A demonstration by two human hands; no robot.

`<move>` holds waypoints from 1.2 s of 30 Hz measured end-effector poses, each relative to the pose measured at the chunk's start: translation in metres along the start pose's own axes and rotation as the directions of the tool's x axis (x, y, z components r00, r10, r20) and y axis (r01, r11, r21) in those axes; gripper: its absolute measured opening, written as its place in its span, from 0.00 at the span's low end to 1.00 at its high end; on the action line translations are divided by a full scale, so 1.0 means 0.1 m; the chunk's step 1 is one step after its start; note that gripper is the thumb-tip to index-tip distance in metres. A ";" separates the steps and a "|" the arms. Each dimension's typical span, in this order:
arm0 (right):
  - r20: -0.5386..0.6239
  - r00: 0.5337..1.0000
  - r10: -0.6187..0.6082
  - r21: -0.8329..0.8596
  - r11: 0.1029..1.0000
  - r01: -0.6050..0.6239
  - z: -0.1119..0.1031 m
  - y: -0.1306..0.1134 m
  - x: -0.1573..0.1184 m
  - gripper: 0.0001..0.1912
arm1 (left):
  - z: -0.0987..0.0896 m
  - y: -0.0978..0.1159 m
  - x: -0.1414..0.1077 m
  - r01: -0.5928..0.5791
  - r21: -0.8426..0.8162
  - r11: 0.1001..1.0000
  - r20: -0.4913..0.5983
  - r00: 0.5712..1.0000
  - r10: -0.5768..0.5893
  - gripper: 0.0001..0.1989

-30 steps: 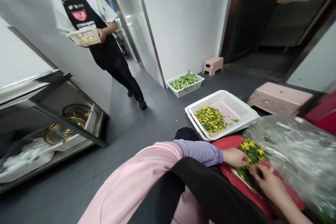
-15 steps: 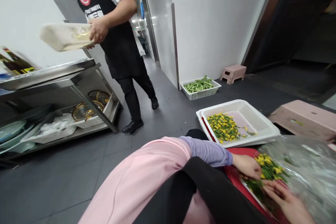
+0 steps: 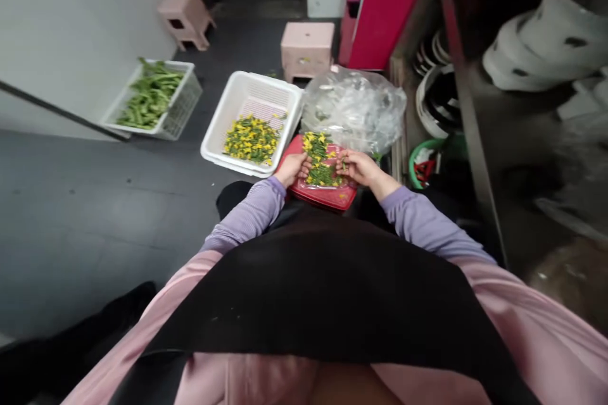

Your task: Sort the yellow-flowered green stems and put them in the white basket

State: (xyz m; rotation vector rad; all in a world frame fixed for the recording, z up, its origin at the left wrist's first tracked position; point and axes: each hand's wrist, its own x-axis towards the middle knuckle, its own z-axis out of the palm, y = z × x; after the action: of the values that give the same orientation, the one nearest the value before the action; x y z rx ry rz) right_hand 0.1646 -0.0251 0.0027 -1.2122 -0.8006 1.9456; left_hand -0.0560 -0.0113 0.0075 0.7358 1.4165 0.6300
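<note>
A clear plastic tray [image 3: 338, 174] of yellow-flowered green stems [image 3: 317, 145] rests on a red plastic surface [image 3: 335, 198] before my knees. At the tray's left side, my left hand [image 3: 294, 169] has its fingers curled closed against the flowers; what they grip is hidden. My right hand [image 3: 360, 168] is at the right side, thumb and fingers pinched on a small green stem [image 3: 343, 164]. Just left stands a white basket [image 3: 219, 111] with a heap of similar yellow flowers [image 3: 253, 139] inside.
Behind the tray lies a bulging clear plastic bag [image 3: 354, 107]. Pink stools [image 3: 308, 44] stand beyond, and a white crate [image 3: 183, 101] of green vegetables [image 3: 151, 92] is at left. To the right are a green tub [image 3: 414, 161] and a metal shelf rail [image 3: 468, 101]. A dark-clothed leg [image 3: 95, 329] shows lower left.
My view has swung right and down, from a co-worker holding a white container to my lap and tray. My hands, close together before, are now apart at the tray's two sides.
</note>
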 end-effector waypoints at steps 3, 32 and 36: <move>-0.141 0.989 -0.037 -0.222 0.975 0.005 0.02 0.00 0.11 0.06 | -0.03 0.05 0.07 -0.007 0.000 1.000 -0.032 0.999 0.007 0.09; -0.298 0.937 0.181 0.341 0.937 -0.073 0.41 0.25 -0.07 0.14 | 0.30 0.04 -0.18 -0.265 0.445 0.856 0.349 0.931 0.107 0.11; -0.292 0.948 0.128 0.299 0.953 -0.036 0.49 0.27 -0.05 0.14 | 0.25 0.04 -0.17 -0.249 0.340 0.907 0.385 0.917 0.107 0.14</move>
State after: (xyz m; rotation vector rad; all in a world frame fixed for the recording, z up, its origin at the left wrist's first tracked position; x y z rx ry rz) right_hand 0.1150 -0.0505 0.0019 -1.3378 -0.2934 1.7994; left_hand -0.0323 -0.0236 0.0213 1.2419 1.1447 0.3321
